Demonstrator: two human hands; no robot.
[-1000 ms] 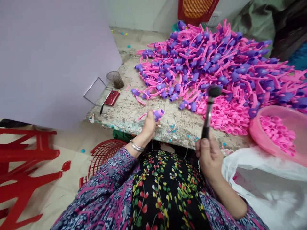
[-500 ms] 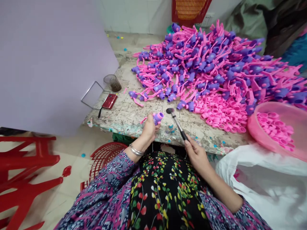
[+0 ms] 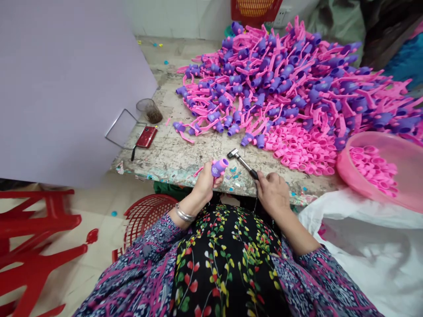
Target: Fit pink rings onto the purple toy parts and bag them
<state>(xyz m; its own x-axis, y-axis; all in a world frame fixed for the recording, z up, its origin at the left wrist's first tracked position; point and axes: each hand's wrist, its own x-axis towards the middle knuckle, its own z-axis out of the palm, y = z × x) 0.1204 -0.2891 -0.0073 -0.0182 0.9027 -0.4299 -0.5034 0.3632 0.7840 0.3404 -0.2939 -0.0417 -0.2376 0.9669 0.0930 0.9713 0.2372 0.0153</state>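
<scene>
My left hand (image 3: 205,182) is closed around a purple and pink plastic part (image 3: 219,168), its hollow end tilted up and to the right. In my right hand (image 3: 272,192) is a small hammer (image 3: 243,163), gripped by its black handle, with the metal head low over the table or resting on it; I cannot tell which. The hammer head is just right of the plastic part, apart from it. Beyond both hands lies a big heap of similar purple and pink parts (image 3: 257,83). A pile of loose pink rings (image 3: 302,149) sits at its near edge.
A pink bowl (image 3: 346,165) with more rings stands at the right, above a white sack (image 3: 373,259). Left on the worn table (image 3: 172,156) are a red phone (image 3: 146,137) and a cup (image 3: 152,112). A red basket (image 3: 145,215) and red stools (image 3: 49,224) are below.
The hammer has turned so its metal head now lies sideways, and my right hand has rolled over, knuckles up. The plastic part has tilted slightly. The view has shifted a little.
</scene>
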